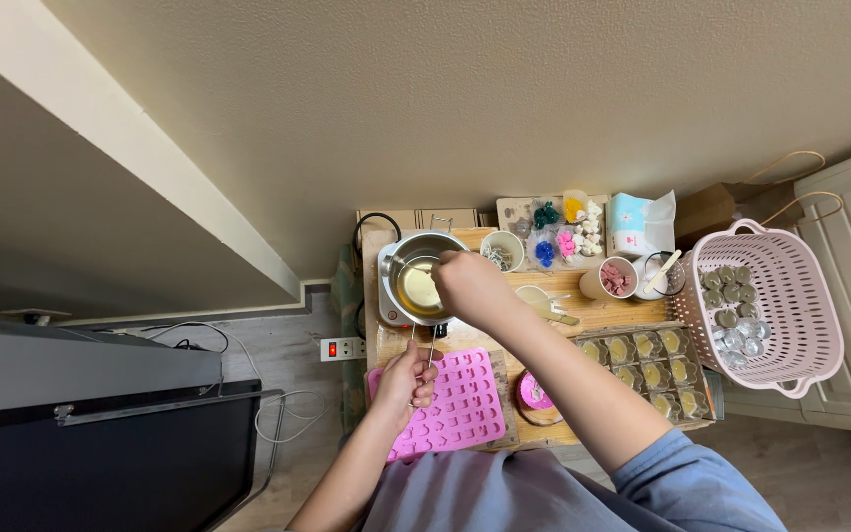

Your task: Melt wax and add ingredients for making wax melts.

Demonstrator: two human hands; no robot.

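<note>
Left hand (408, 379) has its grip closed round the thin wire handle of the small steel pot (420, 281) of yellow liquid; handle runs straight back toward the person. Right hand (469, 286) sits over the rim, grip curled, contents unclear.

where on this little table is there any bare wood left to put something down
Little is free. One bare strip of wood runs between the cup of pink pieces and the tray of filled moulds. The left end is crowded: metal pot under the right hand, pink silicone mould by the left hand. The back row is packed.
</note>
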